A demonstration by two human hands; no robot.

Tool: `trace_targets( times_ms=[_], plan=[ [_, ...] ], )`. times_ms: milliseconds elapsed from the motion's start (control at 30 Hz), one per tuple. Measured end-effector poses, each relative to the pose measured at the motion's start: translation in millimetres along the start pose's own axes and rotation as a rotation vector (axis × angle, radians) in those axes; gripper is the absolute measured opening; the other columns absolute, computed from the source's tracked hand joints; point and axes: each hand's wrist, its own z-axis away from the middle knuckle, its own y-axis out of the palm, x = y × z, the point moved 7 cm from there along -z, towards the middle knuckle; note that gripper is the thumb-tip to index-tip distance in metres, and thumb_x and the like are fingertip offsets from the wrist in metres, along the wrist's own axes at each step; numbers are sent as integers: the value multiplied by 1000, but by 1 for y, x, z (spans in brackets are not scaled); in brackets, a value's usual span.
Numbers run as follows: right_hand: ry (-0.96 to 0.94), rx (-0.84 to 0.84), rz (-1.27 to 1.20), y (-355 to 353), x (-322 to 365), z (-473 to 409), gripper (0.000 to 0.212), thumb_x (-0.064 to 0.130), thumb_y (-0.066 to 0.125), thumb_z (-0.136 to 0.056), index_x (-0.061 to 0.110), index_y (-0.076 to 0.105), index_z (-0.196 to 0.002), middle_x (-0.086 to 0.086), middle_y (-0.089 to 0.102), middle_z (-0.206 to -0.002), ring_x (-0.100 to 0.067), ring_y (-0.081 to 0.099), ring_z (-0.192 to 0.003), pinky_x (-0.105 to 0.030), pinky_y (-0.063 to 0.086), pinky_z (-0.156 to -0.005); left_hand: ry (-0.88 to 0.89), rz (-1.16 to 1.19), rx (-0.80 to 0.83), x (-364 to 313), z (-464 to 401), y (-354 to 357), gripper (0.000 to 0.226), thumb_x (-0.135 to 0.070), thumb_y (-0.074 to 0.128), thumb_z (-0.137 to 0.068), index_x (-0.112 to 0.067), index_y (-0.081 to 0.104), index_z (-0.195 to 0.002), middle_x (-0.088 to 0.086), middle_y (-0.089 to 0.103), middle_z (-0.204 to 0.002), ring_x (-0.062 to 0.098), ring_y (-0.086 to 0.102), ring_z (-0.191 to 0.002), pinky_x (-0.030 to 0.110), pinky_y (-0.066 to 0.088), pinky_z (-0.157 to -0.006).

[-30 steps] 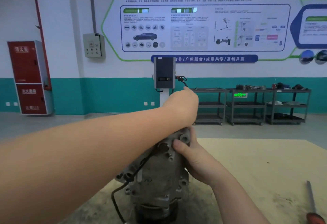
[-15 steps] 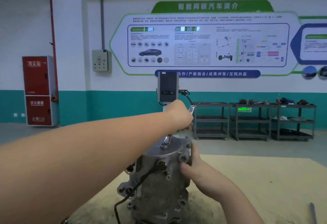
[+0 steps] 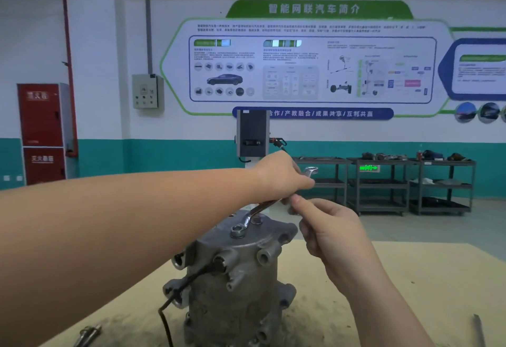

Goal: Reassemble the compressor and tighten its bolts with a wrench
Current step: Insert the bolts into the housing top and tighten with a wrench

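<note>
The grey metal compressor (image 3: 238,278) stands upright on the tan worktable (image 3: 410,278). A silver wrench (image 3: 260,209) has its ring end seated on a bolt (image 3: 237,230) on the compressor's top face, its handle slanting up to the right. My left hand (image 3: 279,176) grips the upper handle, with the wrench's open end sticking out past my fingers. My right hand (image 3: 334,231) is off the compressor, fingers curled, its thumb and forefinger pinching the handle just below my left hand.
A black cable (image 3: 164,316) hangs down the compressor's left side. A metal part (image 3: 87,335) lies at the table's lower left, and a tool shaft (image 3: 479,330) at the lower right edge. A charger post (image 3: 252,138) and dark shelf carts (image 3: 383,187) stand along the far wall.
My right hand let go of the compressor's top rim and rose to the wrench handle. My left hand swung the wrench handle to the right. The view tilted down.
</note>
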Motion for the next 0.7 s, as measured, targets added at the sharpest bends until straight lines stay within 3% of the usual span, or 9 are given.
trace_targets(
  times_ms=[67, 100, 200, 300, 400, 567, 633, 700],
  plan=[
    [-2, 34, 30, 6, 5, 5, 24, 38, 71, -79, 17, 76, -68, -2, 46, -45, -11, 30, -38, -17, 26, -37, 28, -24, 81, -4, 5, 1, 31, -40, 63, -93, -19, 70, -70, -15, 60, -53, 1, 53, -52, 15, 39, -50],
    [3, 36, 24, 9, 6, 7, 26, 37, 71, -80, 14, 76, -69, -4, 47, -46, -10, 30, -37, -17, 26, -36, 35, -39, 137, -5, 9, 2, 29, -43, 62, -93, -20, 72, -78, -18, 63, -59, -1, 56, -58, 15, 40, -54],
    [97, 67, -69, 16, 3, 9, 31, 31, 76, -75, 1, 71, -78, -7, 49, -48, -9, 30, -33, -16, 22, -32, 26, -63, 266, -4, 19, 3, 43, -56, 49, -96, -21, 71, -109, -4, 70, -109, 14, 64, -102, 28, 50, -88],
    [320, 157, -380, 26, -4, 14, 23, 25, 71, -74, 7, 65, -88, -4, 50, -51, -3, 32, -31, -12, 19, -26, 33, -2, 362, 0, 37, -1, 65, -68, 20, -97, -30, 63, -128, -5, 62, -132, 15, 56, -122, 37, 44, -106],
    [452, 180, -635, 29, -7, 16, 15, 18, 63, -80, 7, 61, -90, -5, 53, -53, -3, 39, -31, -10, 24, -24, 80, -70, 302, 16, 55, -18, 87, -82, 10, -79, -35, 48, -143, -10, 51, -145, 9, 46, -131, 32, 31, -111],
    [364, 90, -586, 28, -5, 11, 15, 7, 53, -96, -3, 61, -88, -13, 64, -57, -8, 56, -38, -12, 41, -33, -31, -382, 386, 89, 112, -39, 132, -107, 19, -46, -36, -4, -156, -14, 8, -163, 2, 20, -143, 23, 15, -116],
    [355, 75, -645, 30, -2, 10, 12, 3, 50, -97, -5, 57, -93, -14, 65, -58, -10, 59, -41, -13, 45, -36, -121, -317, 425, 110, 132, -39, 150, -110, 25, -29, -36, -10, -155, -16, 7, -162, -4, 23, -136, 15, 17, -109],
    [354, 45, -738, 30, -1, 7, 9, 3, 45, -97, 0, 53, -101, -13, 63, -56, -9, 58, -40, -13, 44, -37, -164, -156, 383, 119, 141, -36, 157, -109, 35, -23, -35, -3, -156, -18, 22, -156, -6, 32, -126, 6, 25, -97]
  ],
)
